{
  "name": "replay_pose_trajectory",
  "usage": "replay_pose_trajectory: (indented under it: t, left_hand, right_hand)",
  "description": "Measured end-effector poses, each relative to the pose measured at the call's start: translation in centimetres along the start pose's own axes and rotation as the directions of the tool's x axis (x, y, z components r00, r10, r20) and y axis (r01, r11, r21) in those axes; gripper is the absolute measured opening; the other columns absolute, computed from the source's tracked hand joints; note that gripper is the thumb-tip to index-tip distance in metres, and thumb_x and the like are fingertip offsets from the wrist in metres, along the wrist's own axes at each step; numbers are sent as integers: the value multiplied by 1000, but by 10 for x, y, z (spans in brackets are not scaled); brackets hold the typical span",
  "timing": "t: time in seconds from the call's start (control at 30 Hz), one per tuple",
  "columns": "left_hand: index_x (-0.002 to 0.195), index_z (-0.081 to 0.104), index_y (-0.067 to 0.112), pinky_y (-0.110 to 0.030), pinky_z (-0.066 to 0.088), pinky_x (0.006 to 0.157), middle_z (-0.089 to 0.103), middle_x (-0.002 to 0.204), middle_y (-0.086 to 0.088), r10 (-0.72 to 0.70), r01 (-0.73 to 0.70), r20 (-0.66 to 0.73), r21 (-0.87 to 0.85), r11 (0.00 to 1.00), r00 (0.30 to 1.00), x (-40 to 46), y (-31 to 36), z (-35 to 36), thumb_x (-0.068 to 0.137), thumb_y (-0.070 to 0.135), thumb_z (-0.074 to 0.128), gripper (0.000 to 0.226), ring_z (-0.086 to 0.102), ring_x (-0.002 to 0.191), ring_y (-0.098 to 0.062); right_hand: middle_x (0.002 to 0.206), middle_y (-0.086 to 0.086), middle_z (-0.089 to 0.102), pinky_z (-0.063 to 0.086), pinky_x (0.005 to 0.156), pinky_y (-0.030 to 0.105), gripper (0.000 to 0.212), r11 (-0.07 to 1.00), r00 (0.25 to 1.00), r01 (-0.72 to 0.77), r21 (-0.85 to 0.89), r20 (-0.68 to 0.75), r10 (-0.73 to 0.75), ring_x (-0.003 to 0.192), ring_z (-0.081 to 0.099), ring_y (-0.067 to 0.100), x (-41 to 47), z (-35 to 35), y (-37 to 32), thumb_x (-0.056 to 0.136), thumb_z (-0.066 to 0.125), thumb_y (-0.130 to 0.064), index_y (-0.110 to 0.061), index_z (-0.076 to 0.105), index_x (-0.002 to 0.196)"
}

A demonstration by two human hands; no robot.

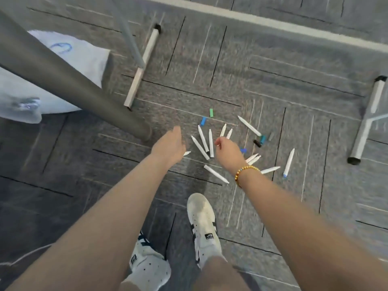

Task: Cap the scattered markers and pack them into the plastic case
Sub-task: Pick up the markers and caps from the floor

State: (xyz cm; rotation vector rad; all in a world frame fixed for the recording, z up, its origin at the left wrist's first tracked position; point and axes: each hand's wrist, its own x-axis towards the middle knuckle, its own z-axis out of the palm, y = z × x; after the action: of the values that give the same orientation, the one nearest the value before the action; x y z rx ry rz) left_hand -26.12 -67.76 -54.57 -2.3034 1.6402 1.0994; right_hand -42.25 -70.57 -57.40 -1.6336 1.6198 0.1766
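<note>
I see white markers (203,138) scattered on the grey carpet floor (273,85), with loose caps among them: a green cap (211,113), a blue cap (203,121) and a black cap (257,143). My left hand (170,147) hangs over the floor just left of the pile, fingers relaxed, holding nothing; a marker tip (186,153) shows beside it. My right hand (227,151), with a beaded bracelet (244,172) on the wrist, hovers over the markers, fingers curled; I cannot tell whether it grasps anything. White shoes (202,219) stand below.
</note>
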Motion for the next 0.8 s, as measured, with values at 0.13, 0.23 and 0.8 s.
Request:
replay_pose_trajectory:
  t: [0.13,0.23,0.8]
  left_hand:
    - [132,31,6,-37,39,69,53,114,-17,1,-8,57,125,992,998,29,-19,42,95,18,50,43,55,100,-34]
    - [122,39,6,-38,41,70,54,115,-15,15,-25,43,224,974,999,47,-35,75,93,17,53,34,55,102,-33]
    - [119,40,2,-36,42,73,58,115,-17,-114,83,86,303,949,990,93,-43,122,96,4,37,23,58,102,-32]
  right_hand:
    - [119,21,55,44,86,40,25,978,993,7,-207,117,18,109,54,37,24,37,26,94,42,-9,-1,50,116]
    - [124,17,50,46,88,43,35,904,978,42,-425,203,51,114,50,35,30,63,44,94,45,-8,-4,41,128]
    - [103,9,61,40,80,35,24,560,920,383,-735,248,-304,95,56,28,52,82,63,92,49,-12,-8,45,115]
